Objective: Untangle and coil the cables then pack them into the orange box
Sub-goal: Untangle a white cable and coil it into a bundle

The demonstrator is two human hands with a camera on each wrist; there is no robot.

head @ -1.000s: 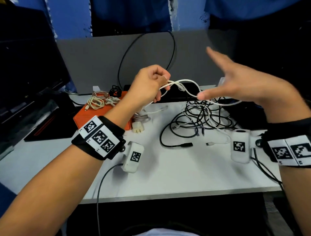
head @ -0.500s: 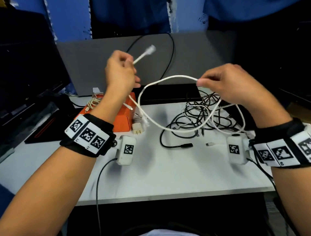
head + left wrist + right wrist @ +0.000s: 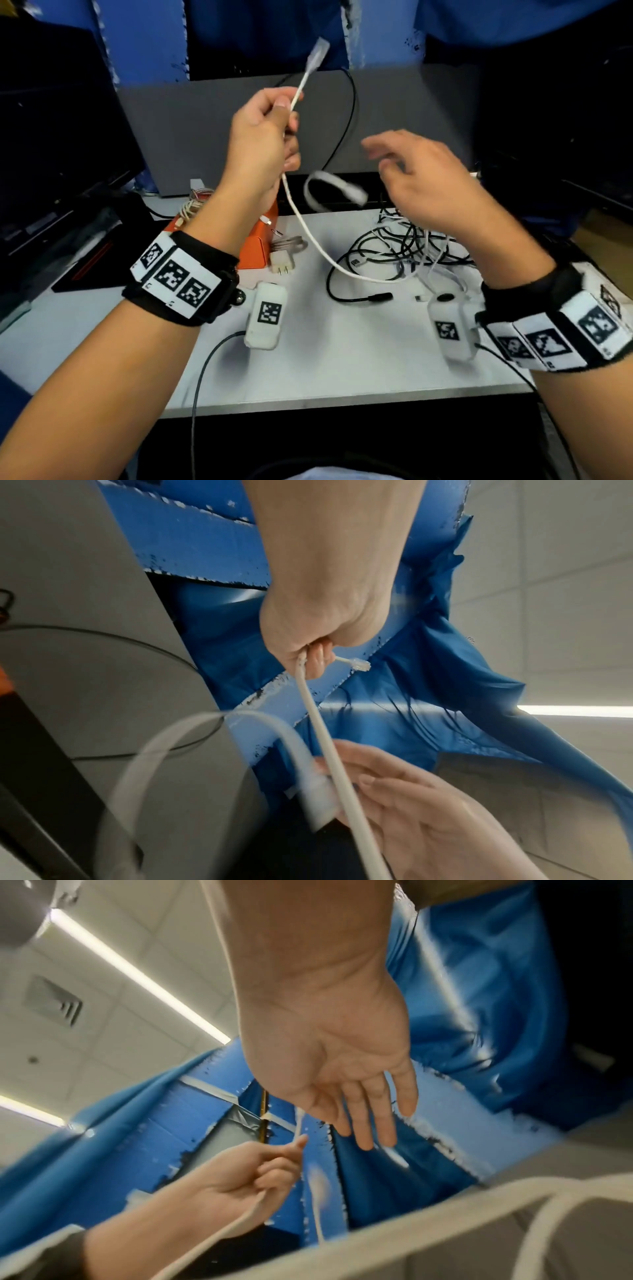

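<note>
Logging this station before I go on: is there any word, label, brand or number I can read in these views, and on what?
No readable text in any view.
Left wristband: black-and-white square marker patterns only, no letters.
Right wristband: marker patterns, blurred.
Two white modules below the wrists: one square marker each, no words.
Orange box, white cable and plug: no print shows.

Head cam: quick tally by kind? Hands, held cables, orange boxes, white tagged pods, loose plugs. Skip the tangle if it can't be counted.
Hands: 2 (left hand, right hand)
Held cables: 1 (white cable, in the left hand)
Orange box: 1
White tagged pods: 2
Two-prong plug: 1
Tangled pile: strands not countable
Total: 7
</note>
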